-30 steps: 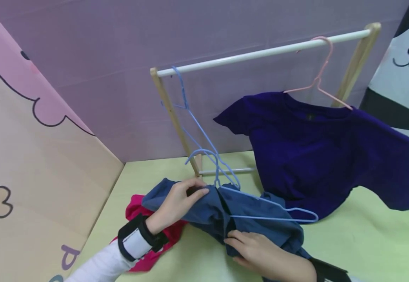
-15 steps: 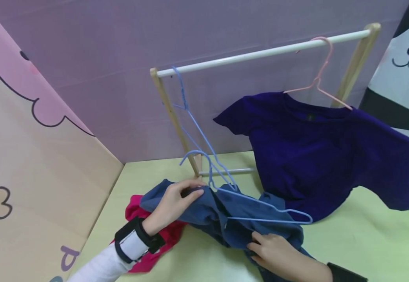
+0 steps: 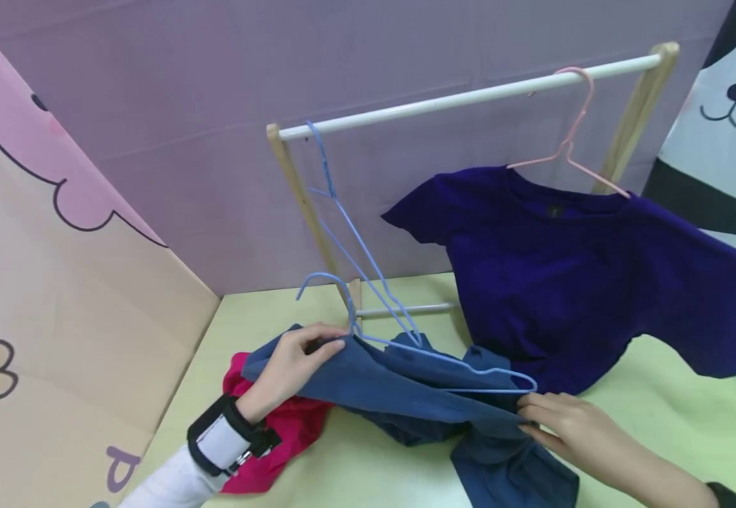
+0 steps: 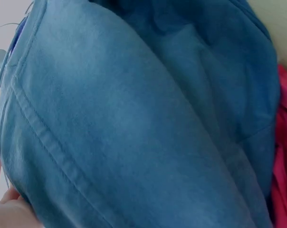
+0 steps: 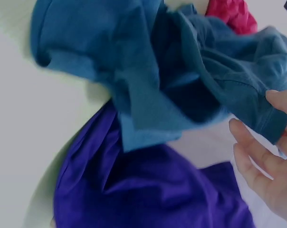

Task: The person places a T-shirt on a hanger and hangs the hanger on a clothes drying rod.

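A blue shirt (image 3: 406, 395) with stitched seams lies bunched in front of the rack. Its front edge stretches between the two hands. My left hand (image 3: 291, 367) pinches the cloth near the neck of a light-blue wire hanger (image 3: 495, 391). The hanger's left part is hidden under the fabric, while its right arm lies exposed over the shirt. My right hand (image 3: 571, 430) pinches the shirt's edge just below the hanger's right end. The right wrist view shows the thumb on a stitched edge of the shirt (image 5: 248, 102), fingers behind. Cloth fills most of the left wrist view.
Behind stands a wooden rack with a white rail (image 3: 431, 106). Another blue hanger (image 3: 326, 169) hangs at its left end; a dark purple T-shirt (image 3: 552, 282) hangs on a pink hanger (image 3: 574, 127) at right. Red cloth (image 3: 285, 444) lies left, partly under the blue shirt.
My right hand has moved right with the shirt's edge, drawing the cloth out across the hanger's lower part. My left hand and the loose hanger have shifted slightly left.
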The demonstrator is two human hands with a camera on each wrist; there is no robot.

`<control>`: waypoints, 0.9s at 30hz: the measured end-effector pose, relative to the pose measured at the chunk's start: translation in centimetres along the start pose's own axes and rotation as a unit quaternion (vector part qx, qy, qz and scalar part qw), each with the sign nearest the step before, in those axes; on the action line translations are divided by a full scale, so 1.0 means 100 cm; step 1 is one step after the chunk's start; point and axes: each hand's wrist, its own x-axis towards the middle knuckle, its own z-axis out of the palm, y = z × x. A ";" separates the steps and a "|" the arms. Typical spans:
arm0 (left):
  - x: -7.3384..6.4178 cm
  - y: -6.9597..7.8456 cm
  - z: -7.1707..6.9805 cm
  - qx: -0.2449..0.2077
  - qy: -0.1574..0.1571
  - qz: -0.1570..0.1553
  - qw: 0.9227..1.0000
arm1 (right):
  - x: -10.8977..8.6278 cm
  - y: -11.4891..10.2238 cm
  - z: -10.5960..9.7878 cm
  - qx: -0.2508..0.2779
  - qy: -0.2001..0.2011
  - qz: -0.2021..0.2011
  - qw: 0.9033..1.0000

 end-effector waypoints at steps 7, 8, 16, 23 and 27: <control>-0.004 -0.007 -0.002 -0.012 -0.010 -0.006 1.000 | 0.003 0.011 -0.024 -0.003 0.005 0.034 0.999; -0.004 -0.007 -0.001 -0.011 -0.010 -0.006 1.000 | 0.006 0.011 -0.028 0.004 0.007 0.037 0.999; -0.006 0.001 0.011 -0.014 -0.017 -0.002 1.000 | 0.034 0.010 -0.038 0.115 0.026 0.027 0.993; -0.007 0.007 0.016 -0.022 -0.016 -0.019 0.999 | 0.056 0.003 -0.039 0.119 0.012 0.032 0.992; -0.006 0.012 0.018 -0.020 -0.014 -0.020 1.000 | 0.063 0.000 -0.037 0.138 0.006 0.040 0.990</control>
